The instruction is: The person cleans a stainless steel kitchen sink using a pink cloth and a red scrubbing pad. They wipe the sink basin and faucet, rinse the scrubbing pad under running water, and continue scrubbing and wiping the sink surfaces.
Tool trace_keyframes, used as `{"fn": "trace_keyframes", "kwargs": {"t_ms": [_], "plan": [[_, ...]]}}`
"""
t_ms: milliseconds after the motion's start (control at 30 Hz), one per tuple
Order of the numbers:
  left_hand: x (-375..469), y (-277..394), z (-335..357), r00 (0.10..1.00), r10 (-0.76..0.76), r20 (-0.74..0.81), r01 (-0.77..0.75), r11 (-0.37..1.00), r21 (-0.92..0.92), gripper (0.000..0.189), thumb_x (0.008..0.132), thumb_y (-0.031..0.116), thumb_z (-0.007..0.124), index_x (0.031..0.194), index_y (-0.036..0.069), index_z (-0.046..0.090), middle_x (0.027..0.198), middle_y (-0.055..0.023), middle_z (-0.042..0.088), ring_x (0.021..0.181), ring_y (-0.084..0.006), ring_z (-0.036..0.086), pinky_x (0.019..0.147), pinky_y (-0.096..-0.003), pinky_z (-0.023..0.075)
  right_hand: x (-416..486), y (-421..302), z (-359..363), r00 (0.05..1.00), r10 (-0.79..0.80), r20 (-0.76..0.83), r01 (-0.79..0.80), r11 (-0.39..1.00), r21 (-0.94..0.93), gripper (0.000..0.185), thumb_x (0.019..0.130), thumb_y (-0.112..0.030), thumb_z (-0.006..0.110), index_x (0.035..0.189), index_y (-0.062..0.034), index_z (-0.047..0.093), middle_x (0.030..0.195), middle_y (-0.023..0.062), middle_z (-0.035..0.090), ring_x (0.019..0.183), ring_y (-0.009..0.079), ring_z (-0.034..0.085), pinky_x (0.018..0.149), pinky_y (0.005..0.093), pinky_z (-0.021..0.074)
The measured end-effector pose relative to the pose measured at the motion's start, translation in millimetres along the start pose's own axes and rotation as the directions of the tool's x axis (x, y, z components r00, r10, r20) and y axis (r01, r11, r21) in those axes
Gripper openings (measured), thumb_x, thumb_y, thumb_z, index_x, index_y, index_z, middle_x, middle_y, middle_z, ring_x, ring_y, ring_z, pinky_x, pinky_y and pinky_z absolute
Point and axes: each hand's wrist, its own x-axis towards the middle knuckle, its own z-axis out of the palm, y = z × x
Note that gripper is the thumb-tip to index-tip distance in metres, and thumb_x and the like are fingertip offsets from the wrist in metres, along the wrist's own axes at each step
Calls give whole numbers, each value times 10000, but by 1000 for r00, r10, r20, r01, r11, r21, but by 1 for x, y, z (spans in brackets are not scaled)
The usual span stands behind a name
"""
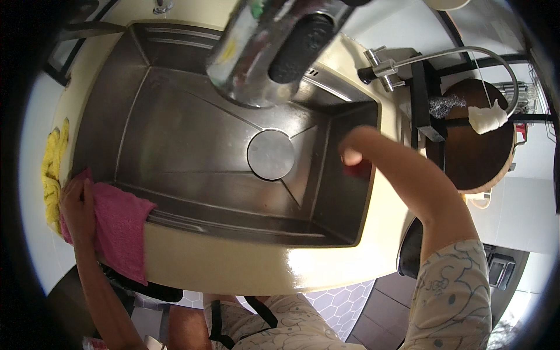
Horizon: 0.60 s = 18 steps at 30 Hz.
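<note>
A wide stainless steel sink (188, 131) with a round drain cover (271, 154) lies before me. At the sink's front left corner, my left hand (79, 210) rests on a pink cloth (120, 223) draped over the rim and the counter's front edge. My right hand (359, 146) is at the right inner wall of the sink, its fingers curled over a red item (358, 169), blurred and mostly hidden by the hand. A yellow cloth (52, 175) lies crumpled on the counter left of the sink.
A tap (385, 70) with a curved hose and white cloth-wrapped end stands at the back right. Beside it are a black rack (426, 100), a steel scrubber (446, 106) and a round brown board (477, 153). A blurred transparent and black object (271, 57) hangs close over the sink's back.
</note>
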Motion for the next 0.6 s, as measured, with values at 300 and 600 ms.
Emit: {"fn": "trace_keyframes", "kwargs": {"t_ms": [300, 600], "plan": [[-1, -5, 4, 996, -55, 69, 57, 998, -21, 246, 986, 169, 519, 1018, -41, 644, 985, -169, 650, 920, -318, 602, 854, -404, 459, -4, 5, 19, 970, 195, -146, -149, 950, 276, 315, 841, -201, 632, 1145, -144, 692, 1156, 81, 687, 1119, 269, 625, 921, 419, 497], [-3, 5, 1, 1000, -20, -19, 17, 994, -109, 213, 951, 128, 548, 862, -62, 588, 814, -165, 581, 790, -286, 563, 794, -384, 447, 10, -14, 55, 977, 69, -201, 3, 940, 341, 326, 825, -283, 618, 1105, -139, 702, 1080, 111, 705, 1019, 312, 664, 847, 403, 530]]}}
